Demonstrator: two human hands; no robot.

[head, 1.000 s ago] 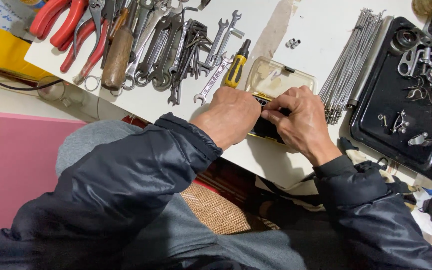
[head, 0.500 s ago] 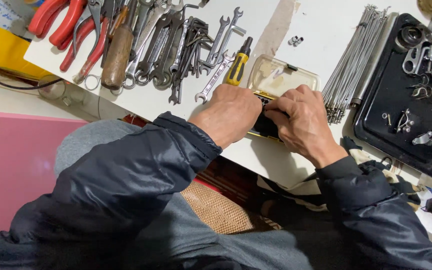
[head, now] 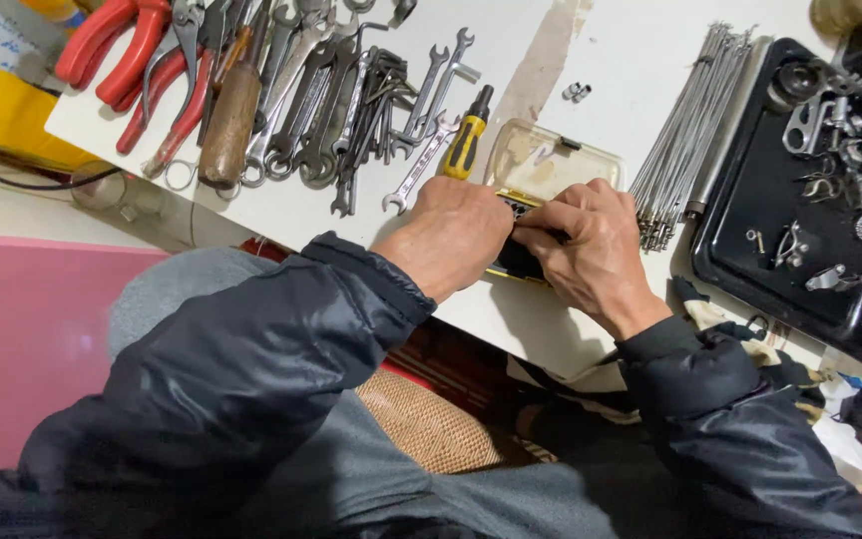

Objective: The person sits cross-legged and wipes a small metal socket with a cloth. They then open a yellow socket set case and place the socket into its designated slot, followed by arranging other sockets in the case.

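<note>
A small open bit case (head: 551, 165) with a clear lid lies at the counter's (head: 611, 60) near edge. Both hands, left (head: 451, 235) and right (head: 591, 250), curl over its dark lower half, fingertips pinching inside. Yellow-handled screwdriver (head: 468, 142) at 11 o'clock, spokes (head: 690, 130) at 2, black tray (head: 790, 200) beyond.

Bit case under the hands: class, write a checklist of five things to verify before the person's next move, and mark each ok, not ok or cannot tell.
1. Both hands on the bit case: ok; left hand and right hand cover its near half.
2. Clear lid open and lying flat: ok.
3. Case fully on the table: ok, though it sits close to the near edge.
4. Which bit the fingers pinch: cannot tell, hidden by the hands.
5. Screwdriver within reach: ok, just beyond the left hand.
6. Spokes clear of the right hand: ok, beside it, not touching.
</note>
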